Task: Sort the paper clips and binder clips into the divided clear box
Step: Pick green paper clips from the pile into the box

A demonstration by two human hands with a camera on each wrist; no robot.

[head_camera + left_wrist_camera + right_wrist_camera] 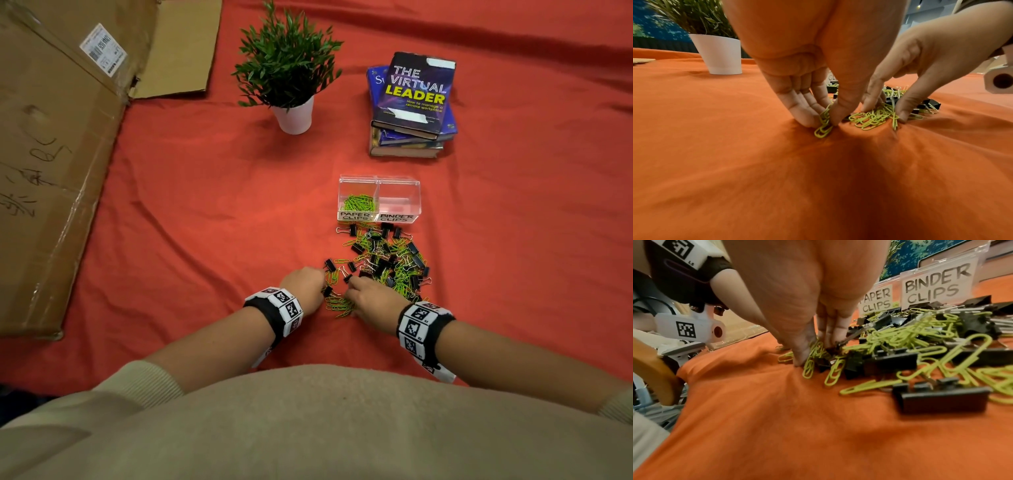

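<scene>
A clear divided box [378, 185] stands on the red cloth. Its left cell, labelled PAPER CLIPS, holds green paper clips [359, 202]; the BINDER CLIPS cell [399, 202] looks empty. In front of it lies a mixed pile [387, 260] of green paper clips and black binder clips. At the pile's near edge my left hand [823, 121] pinches a small bunch of green paper clips [823, 130] between thumb and fingers, down on the cloth. Beside it my right hand [813, 353] pinches more green paper clips [809, 368] among the binder clips [941, 398].
A potted plant in a white pot [294, 113] and a stack of books [411, 106] stand behind the box. Flattened cardboard [51, 164] covers the left side. The cloth bunches up under my fingers.
</scene>
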